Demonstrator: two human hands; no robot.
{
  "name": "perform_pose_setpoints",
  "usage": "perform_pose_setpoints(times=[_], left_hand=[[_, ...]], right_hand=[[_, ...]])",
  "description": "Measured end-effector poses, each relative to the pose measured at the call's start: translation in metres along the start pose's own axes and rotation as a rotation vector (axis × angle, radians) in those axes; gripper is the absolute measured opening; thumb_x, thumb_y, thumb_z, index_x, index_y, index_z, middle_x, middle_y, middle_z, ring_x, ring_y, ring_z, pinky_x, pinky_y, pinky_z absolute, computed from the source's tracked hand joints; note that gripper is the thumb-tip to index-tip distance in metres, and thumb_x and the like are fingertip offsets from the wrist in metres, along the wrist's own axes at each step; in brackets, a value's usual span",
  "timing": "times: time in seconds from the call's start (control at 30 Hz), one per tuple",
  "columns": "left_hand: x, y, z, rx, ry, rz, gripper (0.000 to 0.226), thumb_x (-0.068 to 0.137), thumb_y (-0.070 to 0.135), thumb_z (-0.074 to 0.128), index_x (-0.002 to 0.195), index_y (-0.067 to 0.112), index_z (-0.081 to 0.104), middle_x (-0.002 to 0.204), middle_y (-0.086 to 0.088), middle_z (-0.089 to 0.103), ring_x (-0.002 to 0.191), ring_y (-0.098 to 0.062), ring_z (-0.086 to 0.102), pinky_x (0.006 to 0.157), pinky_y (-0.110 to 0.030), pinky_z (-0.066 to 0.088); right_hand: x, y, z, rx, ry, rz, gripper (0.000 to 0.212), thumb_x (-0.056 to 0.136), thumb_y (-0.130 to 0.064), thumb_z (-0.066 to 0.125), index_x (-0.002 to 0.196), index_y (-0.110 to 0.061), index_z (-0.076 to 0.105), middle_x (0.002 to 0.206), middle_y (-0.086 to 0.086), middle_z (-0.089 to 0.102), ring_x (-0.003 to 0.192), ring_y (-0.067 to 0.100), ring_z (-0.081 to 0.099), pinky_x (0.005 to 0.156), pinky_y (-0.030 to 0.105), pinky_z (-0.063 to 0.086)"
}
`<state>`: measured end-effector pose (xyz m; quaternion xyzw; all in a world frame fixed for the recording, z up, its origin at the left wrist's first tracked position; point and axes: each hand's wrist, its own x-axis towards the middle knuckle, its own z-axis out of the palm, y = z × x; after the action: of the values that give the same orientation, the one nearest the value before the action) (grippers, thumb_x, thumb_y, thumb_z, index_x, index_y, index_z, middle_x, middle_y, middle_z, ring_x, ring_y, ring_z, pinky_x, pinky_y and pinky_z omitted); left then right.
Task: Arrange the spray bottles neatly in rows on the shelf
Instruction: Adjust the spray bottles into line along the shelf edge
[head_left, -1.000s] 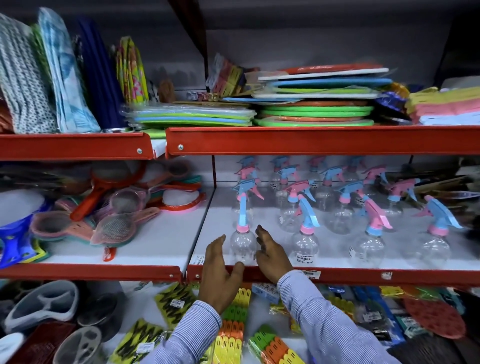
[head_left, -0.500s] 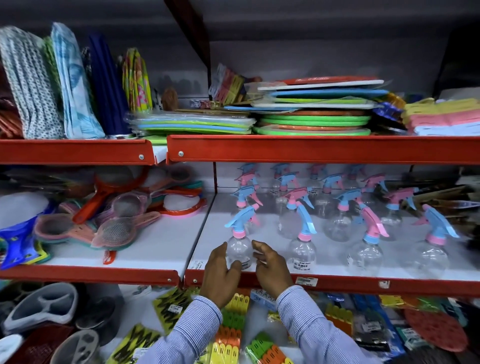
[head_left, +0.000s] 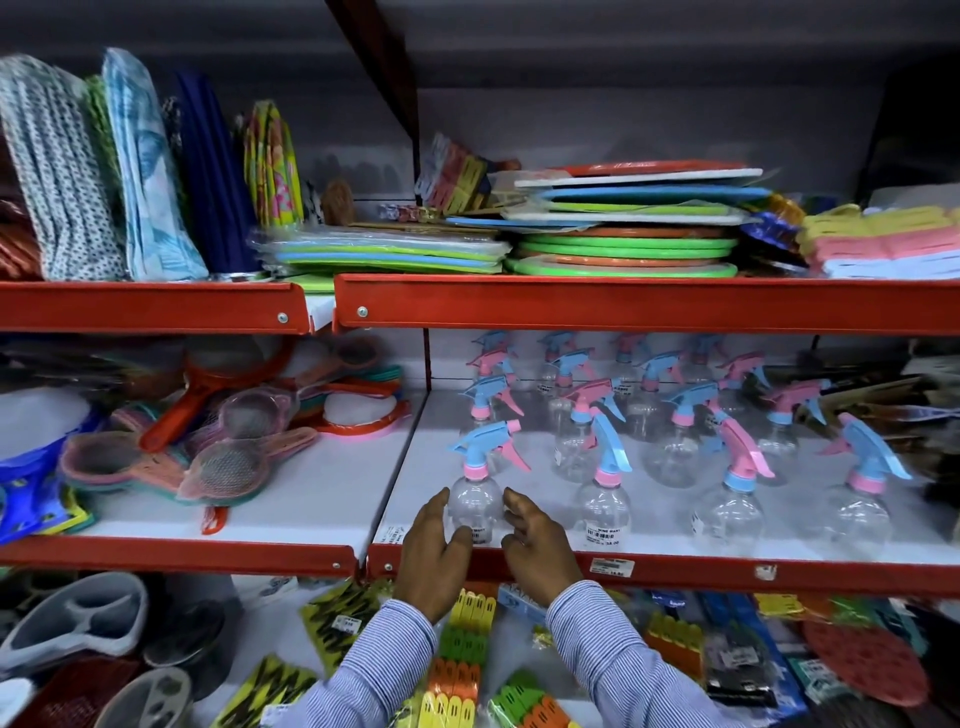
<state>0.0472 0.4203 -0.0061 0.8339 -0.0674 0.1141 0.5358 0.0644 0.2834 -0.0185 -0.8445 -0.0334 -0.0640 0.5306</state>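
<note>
Bottle (head_left: 475, 501) at shelf lip (head_left: 675, 566) turned, nozzle now pointing left; left hand (head_left: 431, 556) and right hand (head_left: 535, 545) cupping it loosely. Front row nearly aligned.

Clear round spray bottle (head_left: 475, 506) with blue trigger head and pink collar, upright at shelf (head_left: 649, 564) front edge, 9 o'clock end of front row, more pink-and-blue bottles (head_left: 670, 400) in rows toward 12 o'clock
</note>
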Motion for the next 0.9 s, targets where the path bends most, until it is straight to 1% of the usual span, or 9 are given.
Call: perform_pose_setpoints(times=[0.1, 0.2, 0.27, 0.4, 0.53, 0.63, 0.73, 0.8, 0.9], left_hand=[[0.003, -0.002, -0.001, 0.013, -0.001, 0.021, 0.047, 0.091, 0.014, 0.049, 0.137, 0.015, 0.042, 0.142, -0.007, 0.049, 0.115, -0.006, 0.039, 0.101, -0.023, 0.028], [0.004, -0.003, -0.002, 0.028, 0.004, 0.025, 0.047, 0.091, 0.009, 0.049, 0.137, 0.015, 0.043, 0.142, -0.006, 0.049, 0.117, -0.006, 0.041, 0.101, -0.022, 0.028], [0.005, -0.005, -0.002, 0.034, 0.001, 0.024, 0.048, 0.091, 0.01, 0.049, 0.138, 0.016, 0.042, 0.143, -0.005, 0.049, 0.123, -0.011, 0.043, 0.102, -0.022, 0.027], [0.006, -0.006, -0.003, 0.025, -0.005, 0.04, 0.047, 0.09, 0.016, 0.048, 0.137, 0.018, 0.043, 0.143, -0.004, 0.049, 0.121, -0.006, 0.041, 0.102, -0.022, 0.028], [0.002, -0.007, -0.004, 0.029, 0.014, 0.048, 0.056, 0.085, 0.027, 0.045, 0.139, 0.016, 0.04, 0.145, -0.006, 0.046, 0.128, -0.014, 0.043, 0.106, -0.027, 0.031], [-0.002, -0.011, -0.006, 0.088, 0.109, 0.158, 0.059, 0.079, 0.034, 0.046, 0.137, 0.02, 0.042, 0.141, -0.003, 0.048, 0.128, -0.016, 0.044, 0.108, -0.035, 0.038], [-0.007, -0.01, -0.004, 0.072, 0.177, 0.295, 0.046, 0.077, 0.028, 0.05, 0.123, 0.026, 0.053, 0.124, 0.006, 0.053, 0.116, -0.008, 0.05, 0.098, -0.035, 0.048], [-0.011, -0.005, 0.002, 0.07, 0.172, 0.371, 0.04, 0.077, 0.02, 0.054, 0.116, 0.026, 0.057, 0.116, 0.007, 0.056, 0.112, -0.007, 0.053, 0.094, -0.032, 0.049], [-0.013, 0.005, 0.026, 0.048, 0.107, 0.415, 0.038, 0.074, 0.019, 0.055, 0.111, 0.024, 0.061, 0.111, 0.006, 0.06, 0.109, -0.006, 0.055, 0.093, -0.031, 0.049]], right_hand=[[0.0, 0.002, 0.001, 0.008, 0.007, -0.001, 0.061, 0.085, 0.005, 0.045, 0.143, -0.013, 0.036, 0.143, 0.006, 0.049, 0.131, 0.018, 0.048, 0.109, 0.027, 0.037], [0.001, 0.004, 0.003, 0.01, 0.014, -0.005, 0.06, 0.085, 0.004, 0.045, 0.143, -0.013, 0.036, 0.143, 0.006, 0.05, 0.131, 0.018, 0.048, 0.108, 0.025, 0.037], [0.001, 0.004, 0.004, 0.014, 0.018, -0.007, 0.06, 0.085, 0.004, 0.046, 0.143, -0.013, 0.037, 0.143, 0.006, 0.05, 0.13, 0.018, 0.048, 0.108, 0.027, 0.038], [0.002, 0.006, 0.004, 0.007, 0.024, -0.008, 0.06, 0.085, 0.004, 0.046, 0.142, -0.013, 0.037, 0.143, 0.007, 0.05, 0.13, 0.017, 0.048, 0.109, 0.028, 0.038], [-0.001, 0.007, 0.002, -0.011, 0.05, -0.026, 0.061, 0.084, 0.003, 0.046, 0.142, -0.015, 0.038, 0.144, 0.008, 0.049, 0.131, 0.018, 0.047, 0.11, 0.029, 0.038], [-0.014, 0.009, -0.004, -0.016, 0.172, -0.1, 0.058, 0.082, 0.003, 0.049, 0.135, -0.021, 0.049, 0.134, 0.003, 0.057, 0.123, 0.012, 0.054, 0.104, 0.021, 0.04], [-0.033, 0.012, -0.017, -0.013, 0.369, -0.171, 0.051, 0.079, 0.006, 0.052, 0.112, -0.03, 0.065, 0.11, -0.006, 0.07, 0.101, -0.004, 0.063, 0.084, 0.006, 0.047], [-0.043, 0.018, -0.029, -0.015, 0.498, -0.185, 0.044, 0.078, 0.007, 0.054, 0.096, -0.029, 0.069, 0.094, -0.006, 0.073, 0.086, -0.001, 0.066, 0.069, 0.008, 0.05], [-0.051, 0.027, -0.051, -0.023, 0.654, -0.185, 0.035, 0.077, 0.007, 0.057, 0.085, -0.025, 0.07, 0.083, -0.005, 0.073, 0.074, 0.007, 0.067, 0.065, 0.022, 0.055]])
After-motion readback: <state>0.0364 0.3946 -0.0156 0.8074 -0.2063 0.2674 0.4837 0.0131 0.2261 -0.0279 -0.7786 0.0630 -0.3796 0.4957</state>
